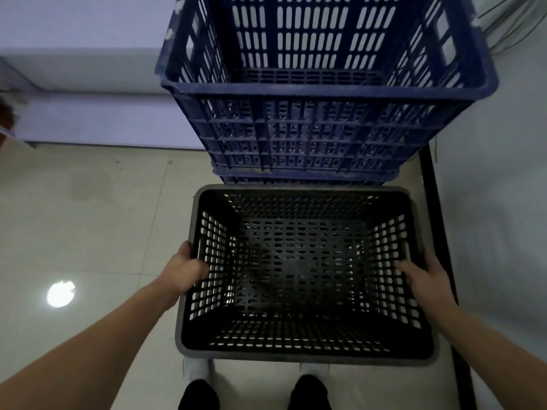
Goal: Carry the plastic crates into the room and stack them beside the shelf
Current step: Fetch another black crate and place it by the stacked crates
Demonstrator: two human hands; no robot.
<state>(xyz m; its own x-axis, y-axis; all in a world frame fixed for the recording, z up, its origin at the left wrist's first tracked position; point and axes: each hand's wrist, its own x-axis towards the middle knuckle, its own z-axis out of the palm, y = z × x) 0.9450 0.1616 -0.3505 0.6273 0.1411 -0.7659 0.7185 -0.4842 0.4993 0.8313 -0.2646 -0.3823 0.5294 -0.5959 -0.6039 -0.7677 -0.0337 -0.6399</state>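
I hold an empty black perforated plastic crate [302,355] in front of me, above my feet. My left hand [189,269] grips its left rim, fingers curled inside the wall. On the right rim my right hand [424,276] clasps it the same way. Just beyond the black crate stands a stack of dark blue slotted crates [299,137]; the top one is empty and open.
The blue stack stands in a corner against white walls [88,39]. A black skirting strip [444,232] runs along the right wall. Pale floor tiles [88,217] spread to the left. Thin cables [509,25] hang at the top right. My dark shoes [309,393] show below.
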